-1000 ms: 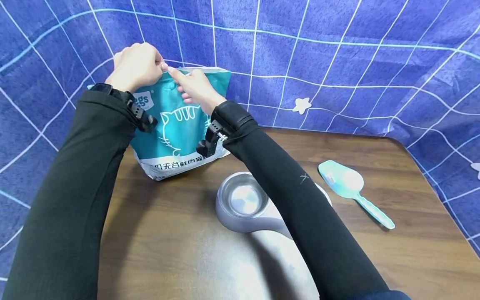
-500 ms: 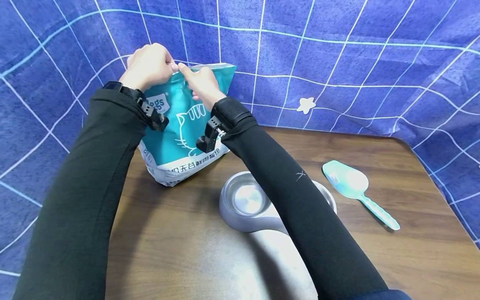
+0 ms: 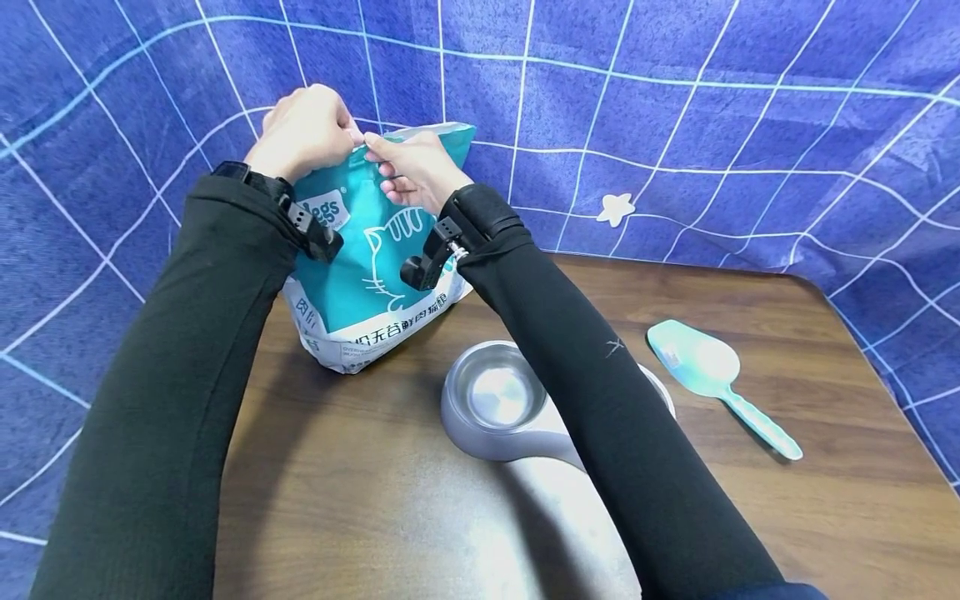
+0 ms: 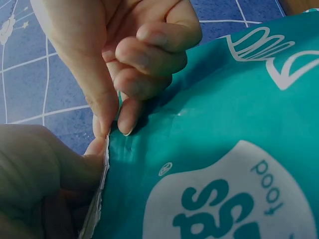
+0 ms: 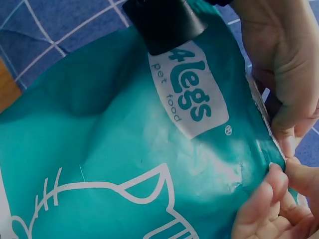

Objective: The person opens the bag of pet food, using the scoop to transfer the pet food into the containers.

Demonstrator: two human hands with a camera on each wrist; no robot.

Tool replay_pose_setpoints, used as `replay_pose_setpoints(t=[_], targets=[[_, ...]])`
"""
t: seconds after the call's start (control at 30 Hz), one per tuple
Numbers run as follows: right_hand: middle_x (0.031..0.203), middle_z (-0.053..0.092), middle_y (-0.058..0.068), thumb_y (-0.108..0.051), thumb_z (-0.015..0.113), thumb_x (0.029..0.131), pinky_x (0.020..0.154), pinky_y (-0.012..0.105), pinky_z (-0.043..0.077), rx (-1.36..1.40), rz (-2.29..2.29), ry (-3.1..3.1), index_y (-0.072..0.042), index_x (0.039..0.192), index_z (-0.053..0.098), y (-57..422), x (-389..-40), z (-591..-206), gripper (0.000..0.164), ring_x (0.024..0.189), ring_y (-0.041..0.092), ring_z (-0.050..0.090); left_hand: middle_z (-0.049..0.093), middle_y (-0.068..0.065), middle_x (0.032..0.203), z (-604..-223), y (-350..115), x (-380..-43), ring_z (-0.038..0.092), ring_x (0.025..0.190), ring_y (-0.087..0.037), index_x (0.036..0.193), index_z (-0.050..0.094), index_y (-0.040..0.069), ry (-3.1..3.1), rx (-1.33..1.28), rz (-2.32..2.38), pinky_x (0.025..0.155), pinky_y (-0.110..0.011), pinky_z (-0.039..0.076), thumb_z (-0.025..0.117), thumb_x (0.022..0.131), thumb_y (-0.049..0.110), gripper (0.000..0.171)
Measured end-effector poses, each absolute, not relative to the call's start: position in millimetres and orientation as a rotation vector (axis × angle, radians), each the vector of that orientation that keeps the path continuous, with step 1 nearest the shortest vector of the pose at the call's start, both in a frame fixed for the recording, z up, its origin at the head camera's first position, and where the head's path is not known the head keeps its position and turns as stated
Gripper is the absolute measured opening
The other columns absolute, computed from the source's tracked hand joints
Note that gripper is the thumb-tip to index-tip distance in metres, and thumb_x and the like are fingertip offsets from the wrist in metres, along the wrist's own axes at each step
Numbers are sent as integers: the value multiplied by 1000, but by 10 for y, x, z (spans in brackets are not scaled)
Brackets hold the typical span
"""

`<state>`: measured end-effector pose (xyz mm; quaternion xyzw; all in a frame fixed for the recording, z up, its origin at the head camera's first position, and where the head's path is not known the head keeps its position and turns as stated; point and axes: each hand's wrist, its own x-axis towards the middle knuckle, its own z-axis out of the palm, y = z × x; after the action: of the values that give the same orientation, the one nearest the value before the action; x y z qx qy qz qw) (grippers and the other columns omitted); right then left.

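A teal and white pet food bag (image 3: 337, 283) with a cat outline stands at the back left of the table, tilted a little. My left hand (image 3: 309, 129) pinches its top edge. Right beside it, my right hand (image 3: 420, 167) pinches the same edge between thumb and forefinger, the other fingers loosely curled. In the left wrist view the right hand's fingertips (image 4: 127, 117) grip the rim close to the left thumb. The right wrist view shows both hands meeting at the bag's edge (image 5: 271, 134), near the "4legs" label. Whether the bag's mouth is parted cannot be told.
A grey double pet bowl (image 3: 480, 442) with metal dishes stands in front of the bag, partly hidden under my right forearm. A mint scoop (image 3: 701, 362) lies to the right on the wooden table (image 3: 337, 475). Blue gridded cloth (image 3: 675, 125) hangs behind.
The bag has turned and tilted slightly as both hands hold its top edge. Both hands have shifted a little to the right in view, along with the bag.
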<state>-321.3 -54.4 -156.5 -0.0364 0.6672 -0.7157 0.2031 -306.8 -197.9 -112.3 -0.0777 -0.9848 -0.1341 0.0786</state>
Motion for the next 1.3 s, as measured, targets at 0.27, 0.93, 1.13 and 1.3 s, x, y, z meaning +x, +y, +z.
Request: replay_pose_setpoints(t=[0.27,0.93,1.13,1.3], targets=[[60,46,3,-16,56,98,49,22,44,-65,-2027,1658,-2,92,62,-546,-3249,-1506,16,48,14,48,49,-4,58,-1093,-1961,-3039,43,61,-25,75,64,1,-2919,-312,-314,55,-38,33,50,87,10,21],[48,42,3,11,49,71,33,16,19,339,-2652,1592,-2,51,50,-953,-3250,-1701,24,35,6,27,57,-8,66,-1185,-1924,-3108,50,74,-29,76,65,4,-2838,-135,-240,64,-42,38,50,78,17,20],[48,41,4,10,50,73,33,17,21,275,-2658,1602,-1,52,49,-922,-3216,-1745,24,35,7,28,55,-6,61,-1203,-1922,-3116,50,71,-29,73,64,4,-2833,-142,-234,63,-41,36,49,77,14,18],[44,36,3,12,50,73,34,17,22,220,-2689,1596,0,53,51,-902,-3178,-1770,23,35,8,29,61,-15,80,-1214,-1890,-3121,54,83,-36,86,67,2,-2837,-114,-202,75,-52,42,49,77,14,24]])
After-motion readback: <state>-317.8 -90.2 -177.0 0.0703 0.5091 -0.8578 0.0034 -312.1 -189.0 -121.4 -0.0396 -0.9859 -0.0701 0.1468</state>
